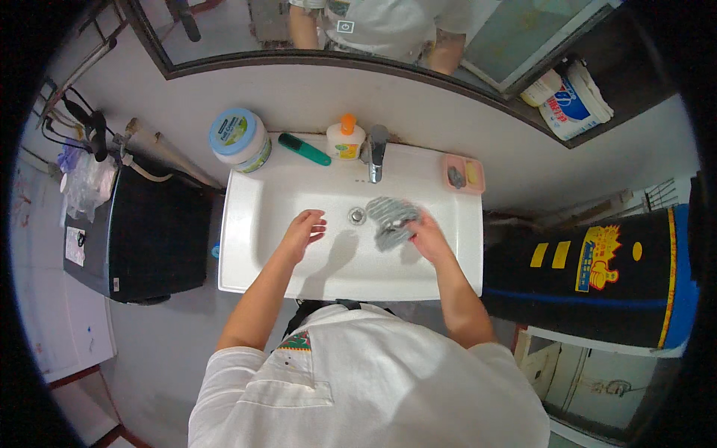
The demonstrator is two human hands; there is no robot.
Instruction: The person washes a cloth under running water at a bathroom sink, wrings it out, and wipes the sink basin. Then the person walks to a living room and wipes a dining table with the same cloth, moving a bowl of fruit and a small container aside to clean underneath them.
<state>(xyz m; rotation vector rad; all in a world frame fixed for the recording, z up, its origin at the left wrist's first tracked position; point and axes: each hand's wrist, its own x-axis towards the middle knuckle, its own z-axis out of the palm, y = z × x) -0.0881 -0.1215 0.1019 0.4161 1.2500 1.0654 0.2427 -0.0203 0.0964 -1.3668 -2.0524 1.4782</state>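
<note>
A crumpled grey striped cloth [392, 221], slightly blurred, hangs from my right hand [428, 238] over the right half of a white washbasin [280, 280]. My left hand [307, 232] is over the basin's left half, fingers apart, holding nothing. Between the hands, a round metal drain plug [357, 216] lies in the basin floor. Behind it stands a chrome faucet [377, 154]; no water stream is visible. On the back rim are a white pump bottle with an orange top [345, 140], a green-handled brush [304, 149] and a pink soap dish [464, 174].
A large cream jar with a blue lid [240, 140] stands at the basin's back left corner. Left is a black cabinet-like box [159, 235] with plastic bags [89, 182] on it. A framed mirror [313, 57] spans the wall, and a black appliance [521, 280] stands at right.
</note>
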